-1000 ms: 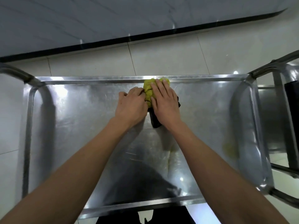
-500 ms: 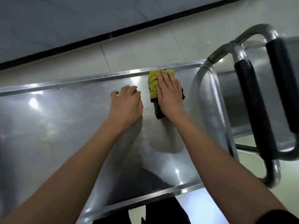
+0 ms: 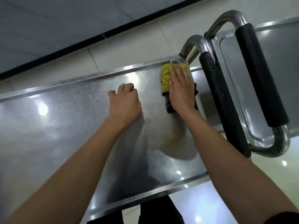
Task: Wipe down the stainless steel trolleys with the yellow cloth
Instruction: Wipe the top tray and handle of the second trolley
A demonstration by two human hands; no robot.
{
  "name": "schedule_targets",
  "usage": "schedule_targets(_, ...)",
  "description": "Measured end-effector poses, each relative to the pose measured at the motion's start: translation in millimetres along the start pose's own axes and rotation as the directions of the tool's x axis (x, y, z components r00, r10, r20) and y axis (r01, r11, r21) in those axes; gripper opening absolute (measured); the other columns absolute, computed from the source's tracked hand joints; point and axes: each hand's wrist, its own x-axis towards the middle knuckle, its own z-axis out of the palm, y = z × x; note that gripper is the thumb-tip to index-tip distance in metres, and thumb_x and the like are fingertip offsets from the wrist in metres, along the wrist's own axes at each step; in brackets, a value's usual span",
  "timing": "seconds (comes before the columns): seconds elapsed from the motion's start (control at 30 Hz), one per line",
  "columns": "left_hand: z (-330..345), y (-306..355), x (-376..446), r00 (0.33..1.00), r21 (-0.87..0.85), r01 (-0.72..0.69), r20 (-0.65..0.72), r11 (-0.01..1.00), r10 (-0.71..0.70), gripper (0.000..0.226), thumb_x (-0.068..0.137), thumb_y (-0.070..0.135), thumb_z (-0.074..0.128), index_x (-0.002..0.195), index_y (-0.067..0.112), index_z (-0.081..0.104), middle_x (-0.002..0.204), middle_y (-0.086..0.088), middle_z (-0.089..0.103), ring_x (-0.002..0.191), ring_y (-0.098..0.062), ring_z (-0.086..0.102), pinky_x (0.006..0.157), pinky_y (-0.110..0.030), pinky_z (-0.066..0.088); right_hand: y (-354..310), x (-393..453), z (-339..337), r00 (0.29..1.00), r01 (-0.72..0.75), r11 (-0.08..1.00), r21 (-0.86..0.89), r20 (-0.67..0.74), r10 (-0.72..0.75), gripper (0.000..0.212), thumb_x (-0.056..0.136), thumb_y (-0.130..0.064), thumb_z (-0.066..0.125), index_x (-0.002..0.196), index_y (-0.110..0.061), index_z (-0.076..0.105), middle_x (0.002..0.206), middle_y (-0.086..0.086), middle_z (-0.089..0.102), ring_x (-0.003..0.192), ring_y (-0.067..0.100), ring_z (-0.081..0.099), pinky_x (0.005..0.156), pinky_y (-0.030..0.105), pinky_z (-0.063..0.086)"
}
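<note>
While pressed flat under right hand, fingers straight: cloth at far right corner of trolley top | left hand apart, fingers curled, resting on top mid-far | second trolley beside right edge.

Stainless steel trolley top, raised rim all round. In its far right corner lies your yellow cloth, pressed flat under your right hand; your left hand rests on the steel nearer the middle, toward the far edge.
</note>
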Motion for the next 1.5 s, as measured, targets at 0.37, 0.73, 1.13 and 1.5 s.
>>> schedule_targets(0.37, -8, -71, -41, 0.993, -0.168, 0.009, -0.115, 0.986, -0.029, 0.037, 0.100, 0.030, 0.047, 0.133, 0.022, 0.060, 0.149, 0.002, 0.048, 0.140, -0.018, 0.039, 0.112, -0.050, 0.022, -39, -33, 14, 0.999, 0.032, 0.996, -0.080, 0.025, -0.030, 0.049, 0.105, -0.027, 0.033, 0.154, -0.018, 0.032, 0.161, 0.003, 0.029, 0.150, 0.026, 0.020, 0.118, 0.049, 0.024)
schedule_targets(0.73, 2, -202, -106, 0.980, -0.108, 0.174, -0.080, 0.979, -0.183, 0.025, 0.091, 0.021, 0.048, 0.107, 0.014, 0.067, 0.137, -0.001, 0.055, 0.128, -0.020, 0.047, 0.106, -0.050, 0.027, -215, -63, 72, 0.976, 0.212, 0.973, -0.089, 0.071, -0.206, 0.059, 0.096, -0.029, 0.033, 0.154, -0.017, 0.029, 0.162, 0.005, 0.025, 0.151, 0.029, 0.017, 0.117, 0.047, 0.019)
schedule_targets(1.13, 8, -234, -118, 0.990, -0.128, 0.039, -0.133, 0.991, -0.056, 0.036, 0.084, 0.014, 0.051, 0.116, 0.019, 0.067, 0.135, 0.003, 0.057, 0.128, -0.018, 0.049, 0.098, -0.048, 0.033, -294, -89, 94, 0.936, 0.341, 0.937, -0.070, 0.118, -0.332, 0.060, 0.100, -0.023, 0.040, 0.156, -0.017, 0.023, 0.165, 0.003, 0.018, 0.153, 0.025, 0.009, 0.121, 0.047, 0.016)
schedule_targets(1.5, 11, -146, -100, 0.993, -0.077, -0.047, -0.110, 0.996, 0.038, 0.034, 0.091, 0.023, 0.050, 0.121, 0.015, 0.064, 0.137, -0.003, 0.055, 0.131, -0.024, 0.044, 0.100, -0.048, 0.031, -175, -91, 66, 0.982, 0.189, 0.979, -0.079, 0.024, -0.187, 0.059, 0.101, -0.018, 0.046, 0.156, -0.017, 0.025, 0.164, 0.002, 0.020, 0.153, 0.024, 0.013, 0.121, 0.048, 0.020)
